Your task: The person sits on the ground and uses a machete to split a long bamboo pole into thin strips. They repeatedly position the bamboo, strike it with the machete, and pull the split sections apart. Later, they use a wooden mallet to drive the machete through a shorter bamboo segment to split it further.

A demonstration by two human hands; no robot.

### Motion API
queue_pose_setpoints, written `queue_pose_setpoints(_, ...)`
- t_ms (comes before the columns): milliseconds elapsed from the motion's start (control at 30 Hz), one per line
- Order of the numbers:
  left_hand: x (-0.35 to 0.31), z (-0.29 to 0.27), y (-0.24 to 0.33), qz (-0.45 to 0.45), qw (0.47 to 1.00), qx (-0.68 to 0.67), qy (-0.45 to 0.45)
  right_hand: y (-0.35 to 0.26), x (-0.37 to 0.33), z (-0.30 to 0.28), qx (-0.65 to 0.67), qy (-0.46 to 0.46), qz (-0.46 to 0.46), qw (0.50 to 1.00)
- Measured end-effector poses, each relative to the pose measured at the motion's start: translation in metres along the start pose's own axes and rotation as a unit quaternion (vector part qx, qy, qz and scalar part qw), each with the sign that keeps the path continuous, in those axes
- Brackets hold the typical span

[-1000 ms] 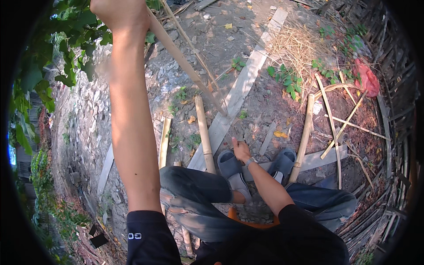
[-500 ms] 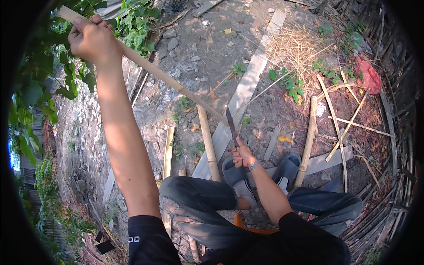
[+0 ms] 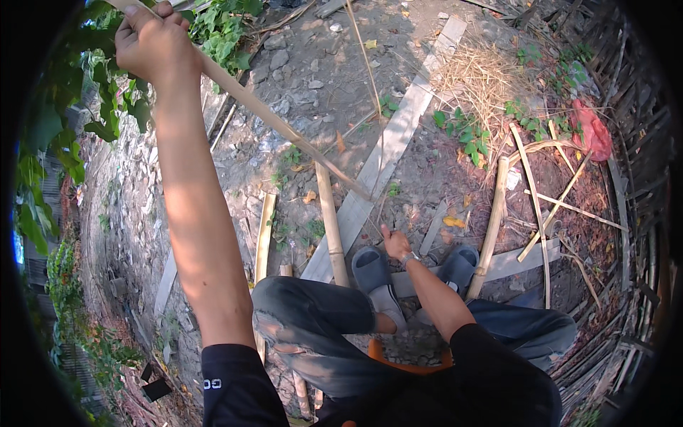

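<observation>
My left hand point(image 3: 160, 43), stretched out at the upper left, is closed round a long bamboo strip point(image 3: 267, 124). The strip slants down to the right, its lower end over a pale wooden board point(image 3: 402, 132). My right hand point(image 3: 397, 243) is low in the middle, just beyond my sandals, its fingers curled and the thumb upward. The knife seen in it earlier is hardly visible; its blade may be edge-on. A thin bamboo sliver point(image 3: 364, 53) stands out beyond the strip's lower end, partly blurred.
Bamboo pieces point(image 3: 331, 224) lie by my left leg, and another bamboo length point(image 3: 491, 228) by my right foot. Straw point(image 3: 477, 78), loose sticks point(image 3: 544, 213) and a red plastic bag point(image 3: 590, 132) are at the right. Leafy vines point(image 3: 53, 135) hang at the left.
My right hand has turned and moved slightly right, and the knife blade no longer shows plainly. A thin sliver has come into view above the board. My left hand has shifted slightly up.
</observation>
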State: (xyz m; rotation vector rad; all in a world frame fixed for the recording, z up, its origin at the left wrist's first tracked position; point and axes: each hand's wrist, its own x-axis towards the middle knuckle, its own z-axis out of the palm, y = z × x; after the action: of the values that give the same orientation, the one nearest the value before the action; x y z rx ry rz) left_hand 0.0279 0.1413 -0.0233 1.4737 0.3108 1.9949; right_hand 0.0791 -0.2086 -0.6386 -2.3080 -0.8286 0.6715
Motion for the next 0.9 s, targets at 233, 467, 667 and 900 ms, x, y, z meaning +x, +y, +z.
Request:
queue_pose_setpoints(233,0.000,-0.025,0.003,0.027,0.999,0.030,0.014,-0.072,-0.001,-0.059,0.538,-0.349,0.342,0.686)
queue_pose_setpoints(467,0.014,0.001,0.038,0.024,0.999,-0.020,-0.014,-0.092,0.029,-0.099,0.522,-0.345,0.350,0.697)
queue_pose_setpoints(667,-0.023,0.035,0.053,0.072,0.996,-0.035,-0.036,-0.131,0.028,-0.087,0.207,-0.209,0.210,0.932)
queue_pose_setpoints(900,-0.027,0.041,0.053,0.068,0.995,-0.070,-0.022,-0.148,0.060,-0.099,0.501,-0.320,0.285,0.752)
